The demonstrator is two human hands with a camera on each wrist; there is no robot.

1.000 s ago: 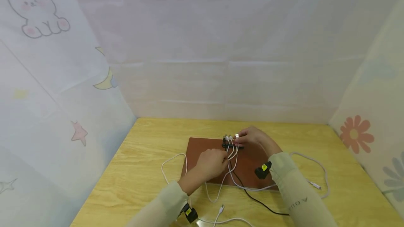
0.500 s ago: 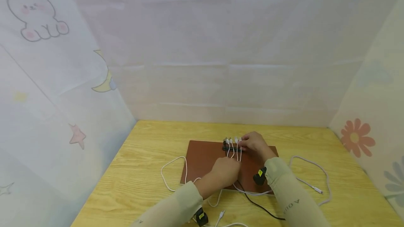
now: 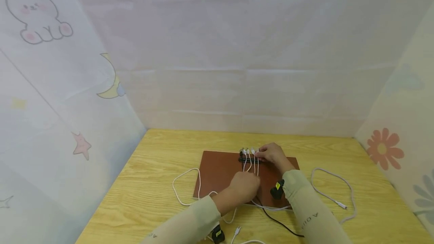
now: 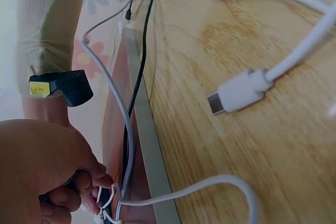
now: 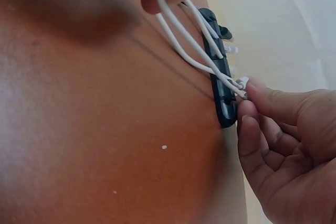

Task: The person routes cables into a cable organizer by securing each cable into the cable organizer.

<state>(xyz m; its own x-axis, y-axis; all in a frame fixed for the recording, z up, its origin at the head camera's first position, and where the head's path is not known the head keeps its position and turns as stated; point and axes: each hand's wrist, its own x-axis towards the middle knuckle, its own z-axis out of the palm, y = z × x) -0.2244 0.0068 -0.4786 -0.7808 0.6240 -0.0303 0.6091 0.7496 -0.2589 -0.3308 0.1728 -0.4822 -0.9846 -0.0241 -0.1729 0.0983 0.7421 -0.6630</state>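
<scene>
A black cable organizer (image 5: 227,113) lies near the far edge of a brown board (image 3: 217,176), with several cables seated across it. Thumb and fingertips of my right hand (image 3: 272,154) pinch a white cable (image 5: 170,18) by its plug end, at the organizer's right end. Nearer to me, my left hand (image 3: 245,185) is curled round white cable lengths, which run straight up to the organizer. Its fingers also show at the top of the right wrist view. Most of the plug in the right hand is hidden by the fingers.
A white cable with a USB-C plug (image 4: 239,94) lies on the wooden table (image 3: 152,206) before the board. A black cable (image 3: 279,223) trails off the board's front edge. To the right, a pale cable (image 3: 351,193) loops; another white loop (image 3: 173,187) lies left.
My left hand has moved right and toward me, drawing the white cables straighter. The right hand has shifted slightly right with the plug, then stays at the organizer's right end.
</scene>
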